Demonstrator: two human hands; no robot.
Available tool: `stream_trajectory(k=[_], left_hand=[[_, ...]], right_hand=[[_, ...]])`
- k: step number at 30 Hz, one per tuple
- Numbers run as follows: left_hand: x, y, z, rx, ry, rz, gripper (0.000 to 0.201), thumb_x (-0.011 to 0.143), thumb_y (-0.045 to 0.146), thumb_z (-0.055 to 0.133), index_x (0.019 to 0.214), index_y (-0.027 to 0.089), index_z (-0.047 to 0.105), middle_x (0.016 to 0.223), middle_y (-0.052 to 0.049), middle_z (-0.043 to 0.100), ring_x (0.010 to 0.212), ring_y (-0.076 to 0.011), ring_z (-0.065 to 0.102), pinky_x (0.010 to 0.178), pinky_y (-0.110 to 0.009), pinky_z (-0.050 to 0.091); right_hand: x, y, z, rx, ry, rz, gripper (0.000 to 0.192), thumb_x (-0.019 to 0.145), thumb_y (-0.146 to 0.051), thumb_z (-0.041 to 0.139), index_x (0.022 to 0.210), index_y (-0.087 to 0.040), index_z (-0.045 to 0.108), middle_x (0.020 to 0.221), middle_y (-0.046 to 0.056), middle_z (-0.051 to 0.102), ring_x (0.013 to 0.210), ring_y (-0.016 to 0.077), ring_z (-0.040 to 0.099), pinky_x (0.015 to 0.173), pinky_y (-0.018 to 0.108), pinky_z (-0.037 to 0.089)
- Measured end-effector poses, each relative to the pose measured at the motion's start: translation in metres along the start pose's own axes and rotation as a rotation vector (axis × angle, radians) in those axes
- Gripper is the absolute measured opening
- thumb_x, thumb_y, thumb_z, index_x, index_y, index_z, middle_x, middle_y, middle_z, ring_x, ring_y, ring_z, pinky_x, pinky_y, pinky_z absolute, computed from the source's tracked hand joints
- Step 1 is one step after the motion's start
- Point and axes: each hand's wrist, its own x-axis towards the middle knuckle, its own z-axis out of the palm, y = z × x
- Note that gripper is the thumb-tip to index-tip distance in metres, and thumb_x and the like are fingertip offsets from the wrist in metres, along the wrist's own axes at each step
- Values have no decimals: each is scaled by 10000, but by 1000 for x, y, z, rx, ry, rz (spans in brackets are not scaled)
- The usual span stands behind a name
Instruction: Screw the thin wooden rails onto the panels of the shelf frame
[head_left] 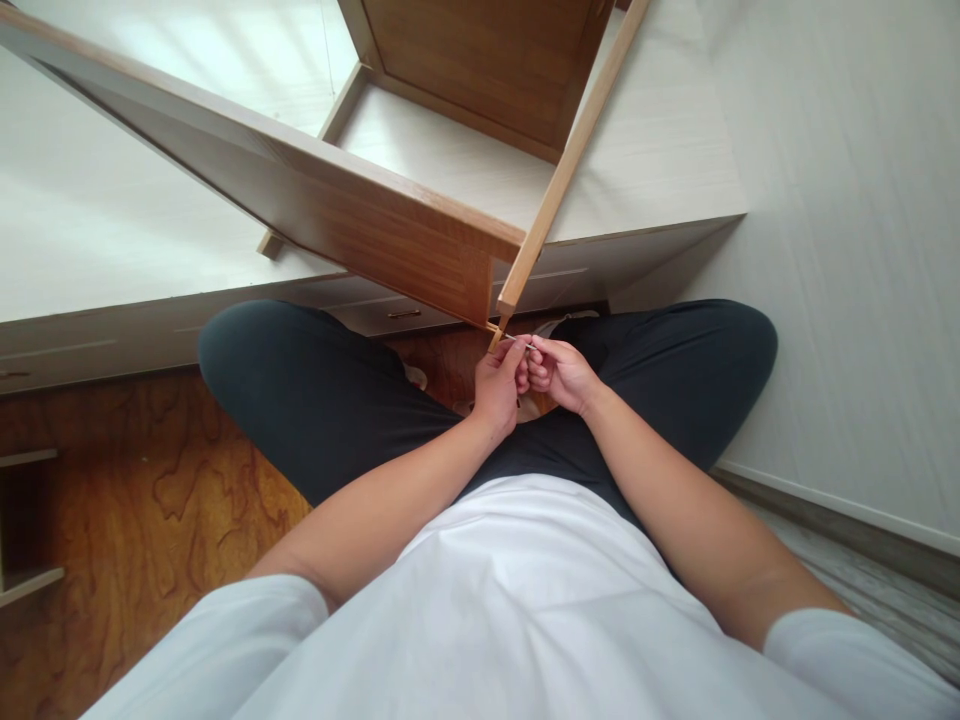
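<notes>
In the head view, the two hands are seen together just below the centre of the frame, above crossed legs in dark trousers [315, 400]. The left hand [498, 390] is curled, its fingertips pinched at the lower tip of a slim wooden rail [564, 170] that slants up to the top right of the frame. The right hand [559, 375] is clenched around a thin metal pin [520, 343], held level between thumb and forefinger, its end touching the left fingertips just beside the rail tip. A wooden panel [390, 235] is seen running from the upper left down to the same spot. Behind it, at the top, a white cabinet [652, 150] is seen. The wooden floor [150, 500] fills the lower left.
</notes>
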Motion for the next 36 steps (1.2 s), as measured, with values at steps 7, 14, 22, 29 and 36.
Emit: stream_trajectory(k=[7,14,22,29,36], left_hand=[[-2,0,1,14,-22,16,364,730,436,845,948,161,748,576,69,501,457,-39,414,409,-153,286],[-2,1,-1,0,-42,6,345,757,424,828,981,174,745,594,65,495,469,-40,420,418,-147,287],[-3,1,-1,-25,-60,-24,322,786,407,810,1005,187,728,623,67,487,482,-40,421,431,-151,290],[-1,2,-1,-41,-92,-12,314,777,396,817,987,180,727,623,63,496,480,-42,424,426,-151,287],[-1,4,0,-43,-74,-29,302,793,400,804,992,189,719,636,64,492,486,-45,424,431,-162,282]], right_hand=[[-2,7,2,-114,155,-212,465,767,-581,789,646,-196,559,508,-45,507,397,81,409,367,207,291],[-5,15,-1,-454,298,-527,432,871,-597,702,721,-195,646,558,-37,566,433,81,460,419,211,337],[-4,20,-7,-563,337,-620,404,874,-592,703,762,-208,653,591,-38,572,464,102,482,455,235,378],[-4,20,-6,-542,346,-635,381,878,-576,708,781,-213,649,600,-38,574,468,104,479,457,235,375],[-7,17,0,-477,330,-621,366,876,-556,716,779,-211,643,595,-40,578,452,93,463,441,225,358]])
